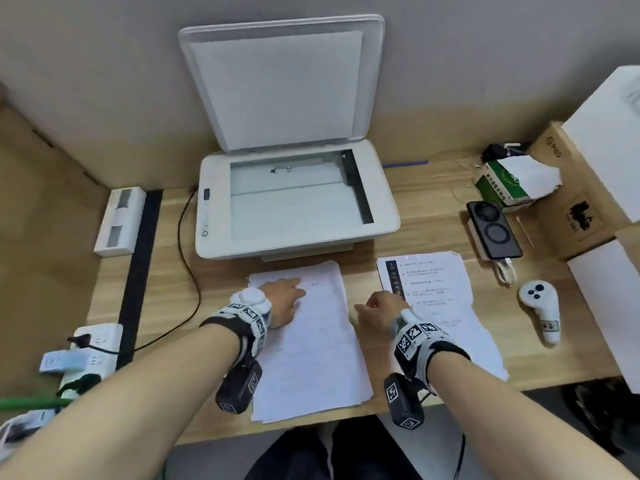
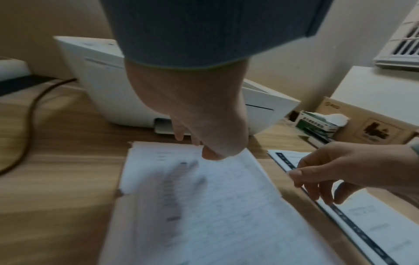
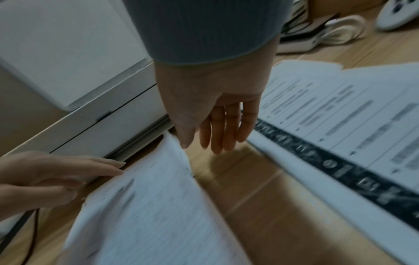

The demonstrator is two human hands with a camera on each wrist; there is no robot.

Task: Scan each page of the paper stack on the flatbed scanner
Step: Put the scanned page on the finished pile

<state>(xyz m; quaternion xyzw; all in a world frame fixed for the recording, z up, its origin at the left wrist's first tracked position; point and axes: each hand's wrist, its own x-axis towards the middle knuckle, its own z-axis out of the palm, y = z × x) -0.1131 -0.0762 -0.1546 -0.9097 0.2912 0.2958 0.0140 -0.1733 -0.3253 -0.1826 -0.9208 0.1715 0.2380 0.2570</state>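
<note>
The white flatbed scanner (image 1: 298,209) stands at the back centre of the desk with its lid (image 1: 284,84) raised and nothing on the glass. Before it lies a paper stack (image 1: 311,341) with faint print. My left hand (image 1: 294,289) rests with straight fingers on that stack's top left part, its fingertips (image 2: 204,152) touching the top sheet. A second pile of printed pages (image 1: 436,306), with a dark strip along its left edge, lies to the right. My right hand (image 1: 367,306) hovers over the bare wood between the two piles, its fingers (image 3: 217,141) hanging straight and holding nothing.
A phone on a power bank (image 1: 493,230), a white controller (image 1: 540,306), a green tissue box (image 1: 509,185) and a cardboard box (image 1: 575,202) sit at the right. A white box (image 1: 119,220), a power strip (image 1: 93,348) and a black cable (image 1: 187,271) lie at the left.
</note>
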